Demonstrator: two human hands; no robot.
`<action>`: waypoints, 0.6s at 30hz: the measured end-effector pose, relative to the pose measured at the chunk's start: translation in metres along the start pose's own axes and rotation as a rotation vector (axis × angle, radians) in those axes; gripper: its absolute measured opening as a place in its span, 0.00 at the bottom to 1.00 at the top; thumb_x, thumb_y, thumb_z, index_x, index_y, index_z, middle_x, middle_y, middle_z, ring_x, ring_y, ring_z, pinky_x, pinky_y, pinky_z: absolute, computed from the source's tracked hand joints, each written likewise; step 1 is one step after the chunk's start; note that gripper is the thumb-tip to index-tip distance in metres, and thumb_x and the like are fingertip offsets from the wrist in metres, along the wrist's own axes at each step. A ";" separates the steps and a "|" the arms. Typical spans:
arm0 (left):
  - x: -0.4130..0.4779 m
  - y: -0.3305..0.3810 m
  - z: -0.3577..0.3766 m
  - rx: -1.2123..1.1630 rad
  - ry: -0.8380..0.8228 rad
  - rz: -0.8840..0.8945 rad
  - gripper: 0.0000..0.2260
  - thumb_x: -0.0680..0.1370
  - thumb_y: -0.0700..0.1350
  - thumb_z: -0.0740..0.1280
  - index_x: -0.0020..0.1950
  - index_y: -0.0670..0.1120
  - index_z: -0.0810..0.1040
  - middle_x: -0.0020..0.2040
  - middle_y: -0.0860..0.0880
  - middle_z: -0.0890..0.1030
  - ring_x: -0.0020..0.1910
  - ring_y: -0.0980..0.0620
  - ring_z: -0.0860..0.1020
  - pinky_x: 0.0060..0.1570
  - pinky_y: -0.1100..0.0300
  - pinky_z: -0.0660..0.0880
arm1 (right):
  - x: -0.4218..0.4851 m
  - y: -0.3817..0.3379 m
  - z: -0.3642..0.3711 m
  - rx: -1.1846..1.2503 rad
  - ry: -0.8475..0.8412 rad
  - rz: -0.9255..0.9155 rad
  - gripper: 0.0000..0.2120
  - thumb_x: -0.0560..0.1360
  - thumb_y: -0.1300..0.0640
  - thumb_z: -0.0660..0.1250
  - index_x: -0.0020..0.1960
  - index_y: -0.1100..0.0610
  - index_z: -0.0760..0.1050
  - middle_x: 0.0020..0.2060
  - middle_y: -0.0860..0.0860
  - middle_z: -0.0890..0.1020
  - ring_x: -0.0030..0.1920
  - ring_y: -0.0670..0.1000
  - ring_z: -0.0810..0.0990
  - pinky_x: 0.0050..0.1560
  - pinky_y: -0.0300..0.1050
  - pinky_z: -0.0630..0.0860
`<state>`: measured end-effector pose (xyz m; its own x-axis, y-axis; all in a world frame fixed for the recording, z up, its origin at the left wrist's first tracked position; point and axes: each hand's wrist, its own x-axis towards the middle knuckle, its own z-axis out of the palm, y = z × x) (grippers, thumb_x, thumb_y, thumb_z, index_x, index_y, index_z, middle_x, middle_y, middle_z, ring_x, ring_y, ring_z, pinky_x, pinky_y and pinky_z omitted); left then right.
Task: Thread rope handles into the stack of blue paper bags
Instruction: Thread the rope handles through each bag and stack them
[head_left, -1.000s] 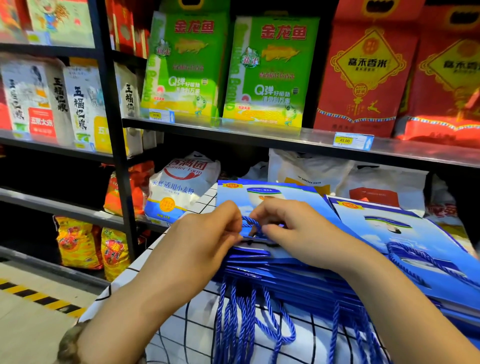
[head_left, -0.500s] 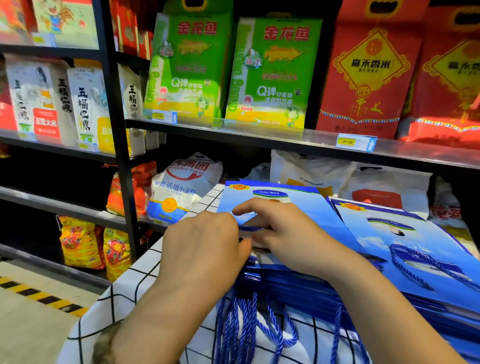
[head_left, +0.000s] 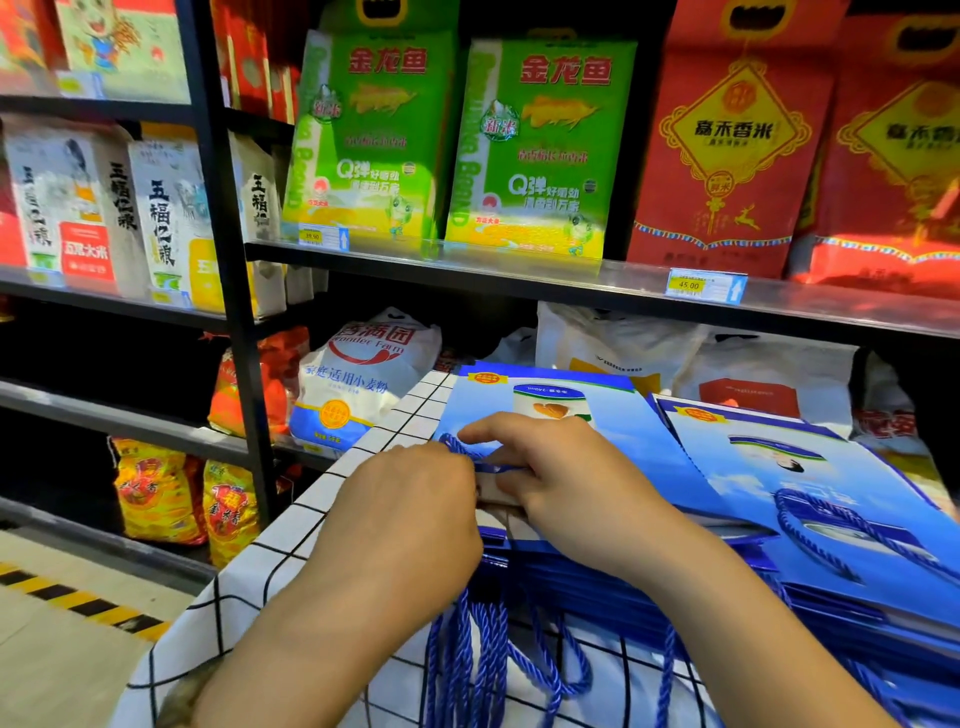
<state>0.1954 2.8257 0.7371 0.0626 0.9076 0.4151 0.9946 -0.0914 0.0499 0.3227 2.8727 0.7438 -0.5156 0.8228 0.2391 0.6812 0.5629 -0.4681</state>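
Two hands were in play over the checked cloth (head_left: 363, 467), left hand (head_left: 410, 519) and right hand (head_left: 561, 483), with one rope handle (head_left: 460, 448) up there too! On the cloth lay two stacks of blue paper bags (head_left: 623, 441) (head_left: 831, 519). Above the cloth, count them: two green rice packs (head_left: 374, 140) (head_left: 540, 150), two red rice packs (head_left: 727, 156) (head_left: 893, 171), two price tags (head_left: 322, 237) (head_left: 706, 286). Left of the cloth sat one white flour bag (head_left: 358, 379) and, lower down, two yellow sacks (head_left: 156, 488) (head_left: 231, 509).

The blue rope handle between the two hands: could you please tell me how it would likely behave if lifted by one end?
Probably floppy: the blue rope handle curves loosely, and the threaded handles hang limp over the checked tablecloth. Likely light, being thin cord. Its twisted surface should give a fair grip, so hardly slippery.
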 end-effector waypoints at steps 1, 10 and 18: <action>-0.001 -0.002 -0.002 -0.035 0.003 0.012 0.05 0.80 0.48 0.55 0.46 0.52 0.69 0.50 0.51 0.76 0.42 0.50 0.70 0.38 0.62 0.61 | -0.001 0.000 -0.001 -0.002 -0.005 0.000 0.21 0.76 0.61 0.58 0.61 0.38 0.69 0.56 0.44 0.80 0.57 0.51 0.76 0.54 0.53 0.75; -0.006 -0.026 -0.001 -0.576 0.021 -0.042 0.11 0.66 0.57 0.66 0.34 0.49 0.76 0.37 0.52 0.83 0.40 0.56 0.80 0.44 0.54 0.76 | -0.008 0.005 -0.015 0.185 -0.082 0.014 0.12 0.77 0.57 0.61 0.57 0.46 0.75 0.47 0.49 0.83 0.50 0.49 0.80 0.57 0.50 0.74; -0.007 -0.029 0.008 -0.677 0.035 -0.028 0.09 0.67 0.48 0.74 0.34 0.58 0.75 0.40 0.68 0.79 0.42 0.68 0.78 0.45 0.70 0.74 | 0.006 0.008 -0.014 -0.192 -0.227 0.005 0.07 0.77 0.55 0.61 0.50 0.49 0.77 0.43 0.45 0.73 0.49 0.51 0.74 0.54 0.50 0.72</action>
<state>0.1668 2.8254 0.7259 0.0234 0.9008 0.4336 0.7234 -0.3147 0.6146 0.3325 2.8829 0.7537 -0.6000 0.7994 0.0308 0.7590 0.5811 -0.2938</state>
